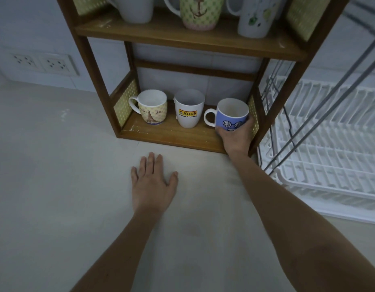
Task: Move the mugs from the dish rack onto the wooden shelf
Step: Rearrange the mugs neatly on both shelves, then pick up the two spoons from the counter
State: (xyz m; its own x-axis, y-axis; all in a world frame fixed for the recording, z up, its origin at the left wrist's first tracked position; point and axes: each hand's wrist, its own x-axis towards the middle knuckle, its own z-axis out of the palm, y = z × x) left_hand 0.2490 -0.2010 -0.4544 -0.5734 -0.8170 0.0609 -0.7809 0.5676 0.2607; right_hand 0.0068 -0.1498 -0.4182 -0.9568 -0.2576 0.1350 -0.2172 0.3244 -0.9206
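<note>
1. Wooden shelf (174, 135): two-tier unit standing on the desk (56, 165) against a tiled wall, with woven yellow side panels.
2. Blue mug (232, 118): lower tier, right end, upright, white handle pointing left; spiral-eye print faces the camera. Whether its base touches the board cannot be told.
3. Right hand (237, 137): wrapped around the lower front and right side of the blue mug, fingers closed on it.
4. Left hand (153, 182): flat on the desk in front of the shelf, palm down, fingers spread, holding nothing.
5. Jotun mug (188, 112): white, lower tier, centre, just left of the blue mug.
6. Eiffel Tower mug (153, 108): yellow print, lower tier, left end, handle to the left.
7. Upper tier: plain white mug (136, 9), anchor mug (198, 13), spotted white mug (256, 20), all cropped by the frame's top edge.
8. Dish rack (329, 157): white, on the desk just right of the shelf; the visible slots hold no mugs.
9. Wall sockets (41, 63): two, left of the shelf.
</note>
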